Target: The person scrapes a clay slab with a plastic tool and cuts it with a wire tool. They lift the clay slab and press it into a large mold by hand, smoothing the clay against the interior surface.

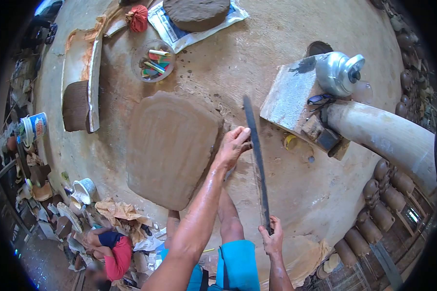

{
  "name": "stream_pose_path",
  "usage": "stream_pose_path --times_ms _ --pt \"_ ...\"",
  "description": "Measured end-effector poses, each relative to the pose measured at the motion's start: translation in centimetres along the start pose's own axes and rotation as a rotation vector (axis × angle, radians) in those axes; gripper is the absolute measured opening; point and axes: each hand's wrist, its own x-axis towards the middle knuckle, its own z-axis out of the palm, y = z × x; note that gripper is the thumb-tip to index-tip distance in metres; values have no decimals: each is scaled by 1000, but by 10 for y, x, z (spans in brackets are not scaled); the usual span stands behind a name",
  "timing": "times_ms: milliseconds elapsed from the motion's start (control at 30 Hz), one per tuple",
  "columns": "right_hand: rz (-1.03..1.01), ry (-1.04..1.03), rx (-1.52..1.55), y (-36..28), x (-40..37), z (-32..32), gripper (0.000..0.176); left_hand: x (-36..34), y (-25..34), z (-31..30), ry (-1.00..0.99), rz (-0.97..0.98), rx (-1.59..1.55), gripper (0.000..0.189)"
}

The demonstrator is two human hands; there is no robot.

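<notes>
A long, narrow dark strip (pixel 256 155), straight and flat like a straightedge, stands out in front of me, running lengthwise away from my body. My right hand (pixel 273 236) is closed around its near end. Farther up, my left hand (pixel 234 148) has its fingers pinched together at the strip's left edge, and part of the grip is hidden. Left of the strip, a broad slab of smoothed brown clay (pixel 172 145) with rounded corners lies on the floor, its right edge close to my left hand.
A curved mould (pixel 94 72) and a tub of coloured tools (pixel 166 72) lie beyond the slab. Clay sits on a plastic sack (pixel 183 44). To the right are a block (pixel 289 94), a metal kettle (pixel 332 72) and a thick pipe (pixel 383 128). Another person (pixel 117 257) is at lower left.
</notes>
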Motion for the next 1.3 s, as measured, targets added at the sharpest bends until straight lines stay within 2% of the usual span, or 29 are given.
stream_pose_path --times_ms 100,167,200,233,267,300,367,400,467,500,567,600,667,700,767,833,867,900,967,1000,1033,1067,1100,1167,1233,1267,1300 --pt "17 -104 -46 -12 5 -8 60 -24 3 6 -11 12 45 22" --pt "69 -129 20 -27 11 -4 48 -40 -11 12 -6 -5 156 24" --pt "67 -125 14 -38 16 -2 48 -51 -21 16 -63 -73 135 25" --pt "117 -114 56 -52 23 -1 51 -58 -45 16 -98 -55 249 27" --pt "167 -105 96 -63 31 -1 54 -75 -62 28 -73 -108 234 30" --pt "163 -105 88 -66 42 0 54 -93 -85 39 -94 -71 210 30" --pt "-70 68 46 -67 67 1 47 -127 -144 47 -174 -33 190 31" --pt "-76 62 43 -75 75 1 47 -144 -171 51 -236 -32 191 31" --pt "-201 191 -73 -93 82 -3 44 -178 -188 64 -338 -21 175 34" --pt "-208 186 -80 -101 79 -3 44 -192 -195 71 -335 -13 169 34" --pt "-252 223 -95 -116 71 0 45 -211 -197 80 -283 -348 -87 42" --pt "-257 225 -88 -120 66 2 47 -212 -193 81 -281 -337 -89 42" --pt "-294 233 -130 -120 57 1 48 -214 -173 80 -290 -392 -81 60" --pt "-315 251 -168 -120 53 5 49 -218 -160 77 -293 -378 -77 60" --pt "-275 239 -145 -139 35 13 53 -226 -118 67 -141 -417 22 74" --pt "-430 286 -441 -133 19 9 55 -223 -92 18 -132 92 705 69" --pt "-575 332 -577 -141 8 12 54 -226 -70 -9 -79 218 890 66" --pt "-573 342 -569 -139 1 11 54 -226 -44 -40 -25 349 1077 64" --pt "-784 261 -780 -134 -7 12 52 -245 61 -65 160 514 989 64" --pt "-778 272 -769 -133 -9 20 52 -252 104 -81 193 662 1196 65" --pt "-797 195 -775 -136 -11 27 51 -258 139 -97 219 804 1400 67" --pt "-811 116 -782 -138 -11 33 50 -259 164 -113 215 813 1565 70" --pt "-792 123 -773 -141 -7 41 50 -255 185 -128 209 824 1730 73" --pt "-879 -15 -788 -154 15 59 47 -236 214 -163 96 811 1939 75" --pt "-876 -57 -797 -160 48 80 44 -210 218 -218 -91 666 1973 69" --pt "-856 -64 -756 -165 66 94 45 -200 227 -224 -97 647 1976 69" --pt "-835 -73 -713 -169 89 105 46 -189 233 -228 -28 657 1980 60"
